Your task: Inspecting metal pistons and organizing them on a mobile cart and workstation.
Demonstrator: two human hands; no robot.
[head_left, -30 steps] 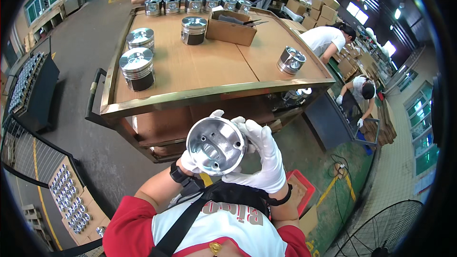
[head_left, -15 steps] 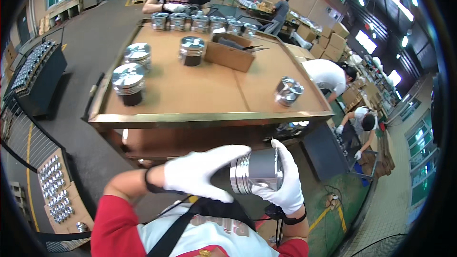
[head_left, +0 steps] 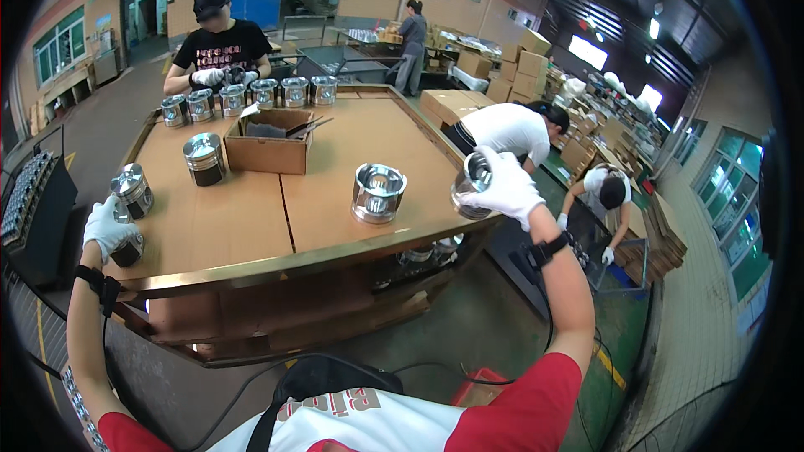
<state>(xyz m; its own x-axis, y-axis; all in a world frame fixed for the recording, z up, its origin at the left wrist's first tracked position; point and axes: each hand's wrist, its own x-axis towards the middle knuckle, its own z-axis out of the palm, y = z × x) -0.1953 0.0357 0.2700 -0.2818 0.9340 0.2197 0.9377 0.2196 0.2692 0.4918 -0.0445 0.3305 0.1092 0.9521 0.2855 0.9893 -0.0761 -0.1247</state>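
Note:
My white-gloved right hand (head_left: 509, 189) grips a shiny metal piston (head_left: 469, 187) from its right side, at the right edge of the cardboard-topped table (head_left: 251, 226). At the front left corner, my gloved left hand (head_left: 105, 228) has its fingers round another piston (head_left: 127, 249), whose dark skirt shows below the glove. Just behind it stands a silver-topped piston (head_left: 132, 189). One piston (head_left: 378, 194), its hollow end facing up, rests alone to the left of my right hand. Farther back is a piston with a dark skirt (head_left: 204, 159).
An open cardboard box (head_left: 268, 152) with dark tools stands mid-table. A row of pistons (head_left: 265, 94) lines the far edge, where a person in black (head_left: 222, 50) works. Two people in white (head_left: 502, 130) bend over at the right. A rack of metal parts (head_left: 33, 188) stands left.
My hands have spread from the piston held before my body. The right has carried it to the table's right edge; the left has reached to the piston at the front left. The view has shifted.

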